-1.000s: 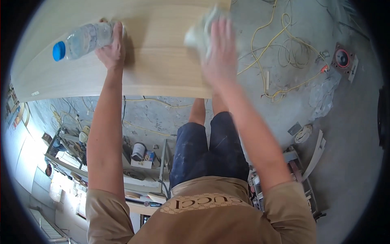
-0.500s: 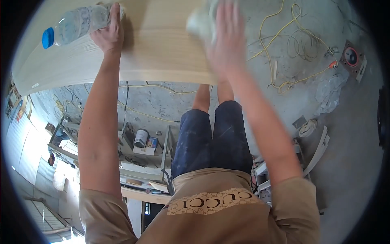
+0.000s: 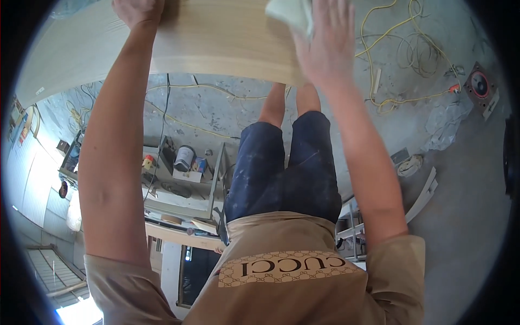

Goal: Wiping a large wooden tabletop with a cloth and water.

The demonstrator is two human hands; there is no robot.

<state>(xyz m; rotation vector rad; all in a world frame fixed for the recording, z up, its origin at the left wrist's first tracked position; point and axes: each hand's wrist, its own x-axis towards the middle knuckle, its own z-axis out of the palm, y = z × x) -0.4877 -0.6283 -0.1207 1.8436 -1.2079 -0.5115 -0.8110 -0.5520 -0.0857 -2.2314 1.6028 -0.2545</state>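
A pale wooden panel [image 3: 216, 51] with a light grain spans the top of the view. My right hand [image 3: 327, 46], slightly blurred, is at the panel's right end with a pale whitish-green cloth [image 3: 292, 15] under its thumb side. At the panel's upper left is my left hand [image 3: 138, 11], its fingertips cut off by the top edge. Beside it shows a sliver of a clear plastic bottle [image 3: 73, 7], the rest lying out of view. The left hand's hold on the bottle is mostly hidden.
Yellow cable [image 3: 371, 70] loops over the concrete floor on the right, near a square speaker [image 3: 480, 84] and crumpled clear plastic [image 3: 447, 124]. Below the panel stands a metal-framed rack [image 3: 216, 179] holding a can [image 3: 184, 157] and small boxes. A curved white strip [image 3: 423, 197] lies right.
Both hands sit higher in the view, and the bottle has mostly slipped past the top edge. My right hand and the cloth have shifted right along the panel.
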